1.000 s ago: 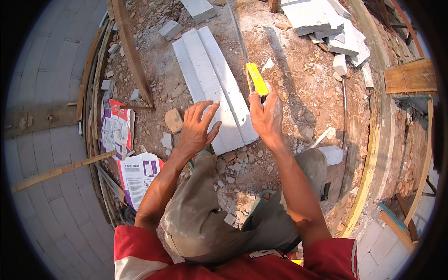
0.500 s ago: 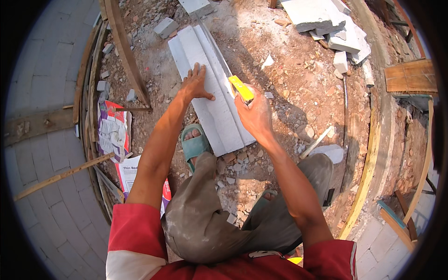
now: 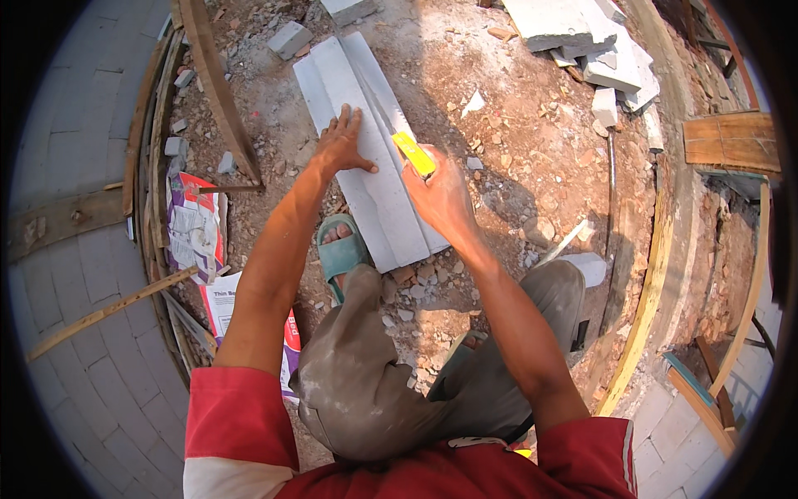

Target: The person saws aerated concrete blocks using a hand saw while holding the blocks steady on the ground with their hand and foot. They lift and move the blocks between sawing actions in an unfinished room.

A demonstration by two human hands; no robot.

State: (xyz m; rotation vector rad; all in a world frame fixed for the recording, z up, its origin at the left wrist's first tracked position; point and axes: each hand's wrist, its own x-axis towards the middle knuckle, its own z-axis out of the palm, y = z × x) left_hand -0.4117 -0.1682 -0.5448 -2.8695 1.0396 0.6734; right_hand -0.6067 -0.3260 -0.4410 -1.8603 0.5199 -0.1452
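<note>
A long pale lightweight-concrete block [image 3: 370, 200] lies on the rubble ground in front of me, with a lengthwise line or gap running along it. My left hand [image 3: 341, 145] presses flat on its top, fingers spread. In my right hand [image 3: 445, 190] is a handsaw [image 3: 413, 155], gripped by its yellow handle at the block's right side. The saw's thin blade stretches away from me along the lengthwise line; how deep it sits cannot be made out. My sandalled left foot [image 3: 342, 249] is beside the block's near end.
Broken white blocks [image 3: 611, 62] are piled at the far right. Smaller block pieces [image 3: 289, 40] lie beyond the block. A wooden plank [image 3: 218, 91] and torn printed bags [image 3: 195, 220] are at the left, near a grey block wall [image 3: 91, 333]. Timber [image 3: 648, 308] runs along the right.
My right hand and the saw have shifted a little to the left, and the blade lies nearer the block's middle. My left hand stays pressed on the block. The whole view has shifted slightly.
</note>
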